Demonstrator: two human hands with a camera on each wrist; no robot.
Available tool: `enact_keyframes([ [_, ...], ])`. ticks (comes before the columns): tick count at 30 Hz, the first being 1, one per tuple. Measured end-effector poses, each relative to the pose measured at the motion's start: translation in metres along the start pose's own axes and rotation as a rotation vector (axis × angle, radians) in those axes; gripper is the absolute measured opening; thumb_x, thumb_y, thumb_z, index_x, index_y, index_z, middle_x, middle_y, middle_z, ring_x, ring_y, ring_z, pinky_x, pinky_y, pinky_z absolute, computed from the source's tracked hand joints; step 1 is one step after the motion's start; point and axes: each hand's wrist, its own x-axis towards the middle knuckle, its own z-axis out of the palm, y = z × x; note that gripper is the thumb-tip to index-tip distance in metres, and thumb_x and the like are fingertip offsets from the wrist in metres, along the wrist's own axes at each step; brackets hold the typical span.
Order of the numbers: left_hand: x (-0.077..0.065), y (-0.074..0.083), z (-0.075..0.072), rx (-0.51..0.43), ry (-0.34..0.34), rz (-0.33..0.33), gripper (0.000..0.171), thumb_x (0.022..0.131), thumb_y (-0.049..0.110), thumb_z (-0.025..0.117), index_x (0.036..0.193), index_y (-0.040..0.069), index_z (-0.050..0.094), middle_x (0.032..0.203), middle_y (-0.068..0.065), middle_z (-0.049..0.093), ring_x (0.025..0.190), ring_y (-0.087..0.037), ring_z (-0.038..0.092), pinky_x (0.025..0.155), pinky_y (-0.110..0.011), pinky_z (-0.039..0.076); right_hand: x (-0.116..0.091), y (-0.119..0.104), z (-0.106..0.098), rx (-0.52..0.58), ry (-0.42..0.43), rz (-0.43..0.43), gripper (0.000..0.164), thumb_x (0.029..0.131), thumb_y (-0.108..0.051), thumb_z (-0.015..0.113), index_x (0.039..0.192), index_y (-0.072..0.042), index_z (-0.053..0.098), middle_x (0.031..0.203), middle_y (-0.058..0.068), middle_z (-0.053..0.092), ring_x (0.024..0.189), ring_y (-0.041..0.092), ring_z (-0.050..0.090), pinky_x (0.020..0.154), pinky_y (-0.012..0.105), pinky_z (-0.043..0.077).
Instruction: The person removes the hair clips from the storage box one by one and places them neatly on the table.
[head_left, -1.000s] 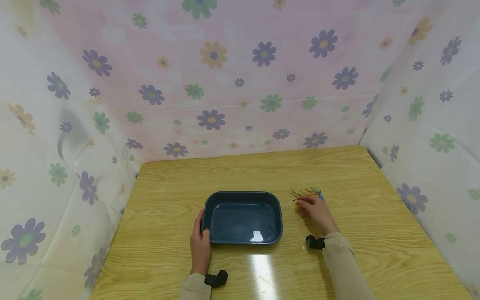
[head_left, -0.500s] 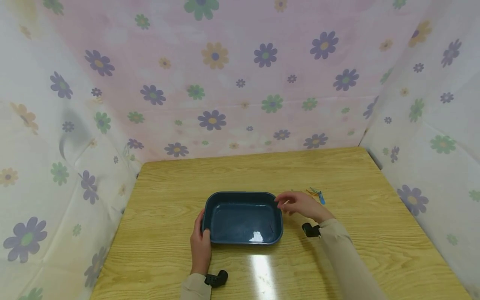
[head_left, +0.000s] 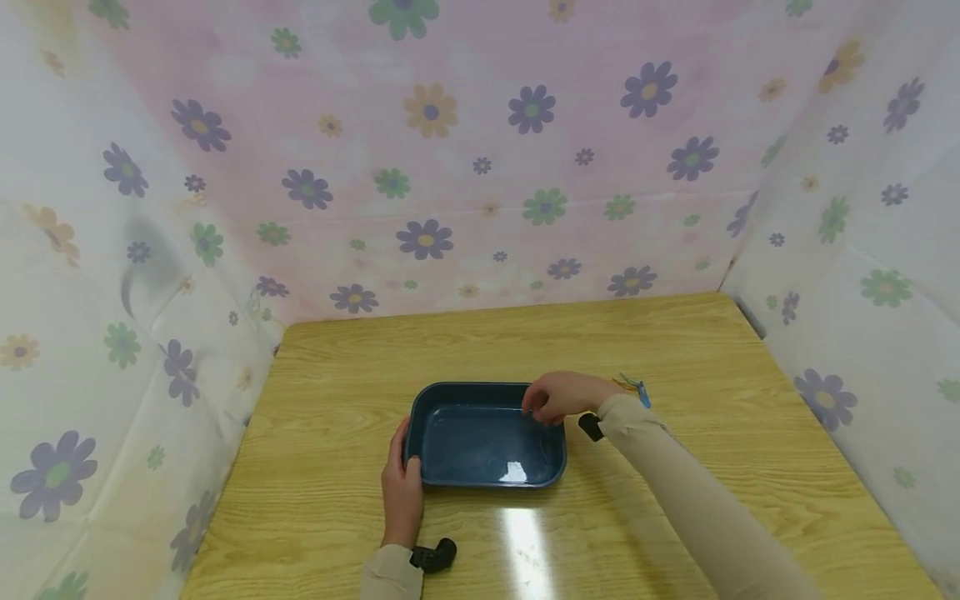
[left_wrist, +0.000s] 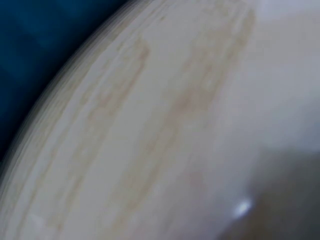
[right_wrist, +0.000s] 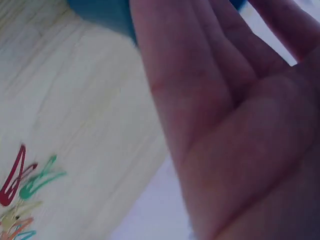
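A dark blue rectangular tray with rounded corners lies on the wooden table. My left hand grips its left side, thumb over the rim and fingers along the outer wall. My right hand hangs over the tray's right back corner, fingers bent down inside the rim. Whether anything thin is between its fingertips cannot be seen; in the right wrist view they run out of frame. One thin dark strand lies in the tray. Several thin coloured bent strands, red, green, yellow, orange and blue, lie on the table behind the right hand.
The wooden table reaches back to a flowered cloth that hangs behind and on both sides. A bright light reflection falls on the table in front of the tray. Each wrist wears a black camera.
My right hand has moved left from the coloured strands, across the tray's right rim, and its fingers now dip inside. The left hand and tray stay where they were.
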Motion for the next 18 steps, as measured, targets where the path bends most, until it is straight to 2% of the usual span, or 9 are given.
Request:
enact_keyframes([
  [4, 0.002, -0.003, 0.0, -0.005, -0.002, 0.022, 0.058, 0.086, 0.001, 0.037, 0.137, 0.028, 0.037, 0.136, 0.015, 0.037, 0.118, -0.007, 0.038, 0.079, -0.026, 0.032, 0.014, -0.014, 0.002, -0.121, -0.065, 0.093, 0.022, 0.085, -0.008, 0.052, 0.104, -0.011, 0.063, 0.091, 0.003, 0.06, 0.07, 0.018, 0.06, 0.063, 0.033, 0.048],
  [11, 0.0, 0.001, 0.0, -0.024, -0.005, 0.027, 0.058, 0.087, -0.003, 0.038, 0.136, 0.028, 0.038, 0.136, 0.012, 0.038, 0.122, -0.007, 0.035, 0.081, -0.02, 0.032, 0.033, -0.021, 0.013, -0.187, -0.136, 0.237, 0.017, 0.087, -0.016, 0.053, 0.1, -0.013, 0.064, 0.085, 0.007, 0.063, 0.071, 0.022, 0.063, 0.064, 0.035, 0.049],
  [18, 0.001, -0.003, -0.001, -0.027, 0.0, 0.043, 0.058, 0.086, -0.003, 0.037, 0.137, 0.026, 0.038, 0.135, 0.015, 0.038, 0.121, -0.007, 0.036, 0.081, -0.022, 0.032, 0.044, -0.021, 0.022, -0.232, -0.197, 0.292, 0.018, 0.085, -0.022, 0.055, 0.101, -0.019, 0.064, 0.081, 0.002, 0.064, 0.073, 0.018, 0.063, 0.065, 0.035, 0.049],
])
